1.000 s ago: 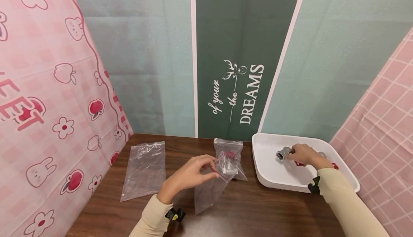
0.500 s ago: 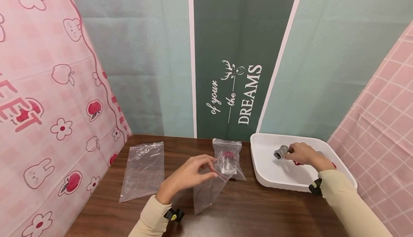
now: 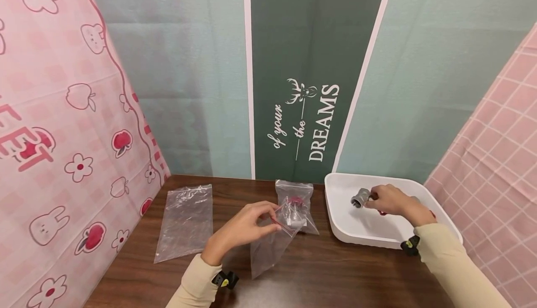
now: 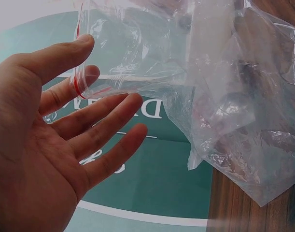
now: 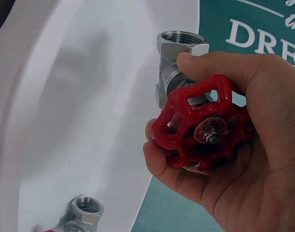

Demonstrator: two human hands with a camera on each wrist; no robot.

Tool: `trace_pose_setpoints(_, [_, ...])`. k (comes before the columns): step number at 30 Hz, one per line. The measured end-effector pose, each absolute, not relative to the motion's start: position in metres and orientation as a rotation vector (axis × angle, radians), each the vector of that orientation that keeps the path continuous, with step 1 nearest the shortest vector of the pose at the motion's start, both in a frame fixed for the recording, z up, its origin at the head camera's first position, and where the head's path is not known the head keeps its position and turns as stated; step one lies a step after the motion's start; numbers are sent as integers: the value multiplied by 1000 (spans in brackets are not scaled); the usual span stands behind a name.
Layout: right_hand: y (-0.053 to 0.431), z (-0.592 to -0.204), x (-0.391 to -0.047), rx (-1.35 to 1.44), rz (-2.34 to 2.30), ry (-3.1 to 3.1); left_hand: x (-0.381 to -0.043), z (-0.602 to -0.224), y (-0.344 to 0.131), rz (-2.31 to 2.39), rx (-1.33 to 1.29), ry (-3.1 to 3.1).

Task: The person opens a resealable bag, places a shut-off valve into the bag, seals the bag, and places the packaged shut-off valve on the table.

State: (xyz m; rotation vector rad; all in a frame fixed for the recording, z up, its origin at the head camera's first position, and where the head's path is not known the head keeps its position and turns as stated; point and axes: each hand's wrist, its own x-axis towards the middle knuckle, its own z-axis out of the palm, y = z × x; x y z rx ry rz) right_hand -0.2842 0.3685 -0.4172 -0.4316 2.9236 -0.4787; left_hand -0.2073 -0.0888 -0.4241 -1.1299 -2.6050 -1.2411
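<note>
In the head view my left hand (image 3: 245, 224) holds a clear zip bag (image 3: 268, 254) by its red-lined mouth, between thumb and index finger. The left wrist view shows the other fingers spread beside the bag (image 4: 133, 53). My right hand (image 3: 392, 200) grips a grey metal valve (image 3: 360, 198) over the white tray (image 3: 348, 231). From the right wrist, its red handwheel (image 5: 205, 125) shows with thumb and fingers curled around the valve. Just behind the left hand's bag lies another zip bag (image 3: 295, 188) with a red-handled valve inside.
A flat clear bag (image 3: 184, 224) lies at the left of the brown wooden table (image 3: 335, 275). Another valve (image 5: 87, 208) rests in the tray, partly hidden by the right arm in the head view. Patterned cloths (image 3: 209, 89) hang around the table.
My right hand has raised the valve slightly and drawn it a little to the left within the tray. The left hand keeps its hold on the bag.
</note>
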Motion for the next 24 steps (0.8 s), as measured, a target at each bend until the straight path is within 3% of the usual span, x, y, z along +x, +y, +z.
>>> trace_pose_setpoints(24, [344,-400,-259,-547,-485,2965,-207,-423,-90,-1209,-1143,-2620])
